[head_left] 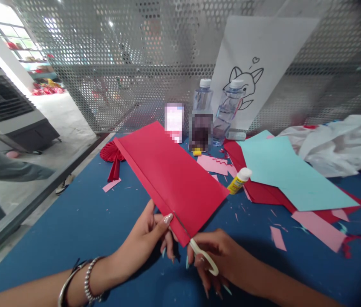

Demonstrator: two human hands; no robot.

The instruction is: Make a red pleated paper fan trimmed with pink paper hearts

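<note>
A large sheet of red paper (174, 170) is held up over the blue table, with a crease running along its left long side. My left hand (154, 230) pinches the sheet near its lower left edge, thumb on top and fingers underneath. In my right hand (215, 256) are scissors with white handles (210, 262). One blade lies over the red paper, along the crease at the near end; the other is hidden beneath. A bracelet of silver beads and a bangle are on my left wrist.
On the blue table (81, 238) lie a folded red paper fan (111, 155), a glue stick (239, 181), pink scraps (321, 230) and light blue paper (295, 170). Two water bottles (228, 111) and a phone (174, 121) stand by the perforated metal panel (129, 85). A white plastic bag (336, 143) is at right.
</note>
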